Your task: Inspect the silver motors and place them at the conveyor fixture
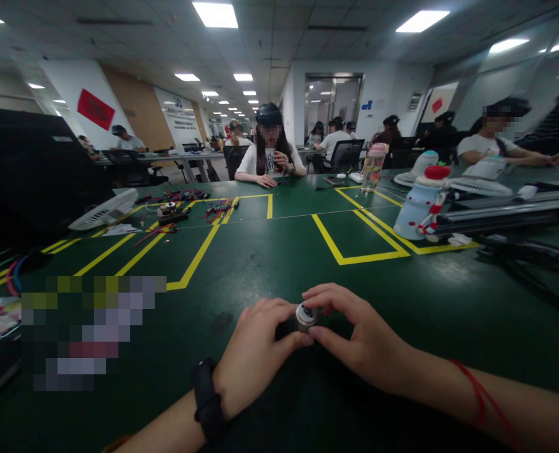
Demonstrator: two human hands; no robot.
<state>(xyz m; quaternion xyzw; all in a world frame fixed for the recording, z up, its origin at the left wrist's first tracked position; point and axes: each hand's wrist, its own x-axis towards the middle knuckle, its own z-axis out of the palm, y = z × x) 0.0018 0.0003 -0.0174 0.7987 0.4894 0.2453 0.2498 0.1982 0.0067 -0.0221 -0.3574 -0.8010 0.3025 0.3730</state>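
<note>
Between the fingertips of both hands is a small round metal part (306, 316), squat and cylindrical, with a pale top and a small dark piece at its centre. My left hand (260, 336) grips it from the left with thumb and fingers closed in a pinch. From the right, my right hand (354, 324) pinches the same part, its thumb low on the near side and its fingers over the top at the far side. The fingers partly hide the part, and I cannot tell whether it rests on the green table (246, 264).
Bundles of coloured wires (220, 209) lie at the back left near a white fan (104, 209). To the right stand a blue bottle (415, 207) with a red cap and a clear pink-lidded bottle (374, 167). Metal rails (505, 211) lie at far right. A person (270, 157) sits opposite.
</note>
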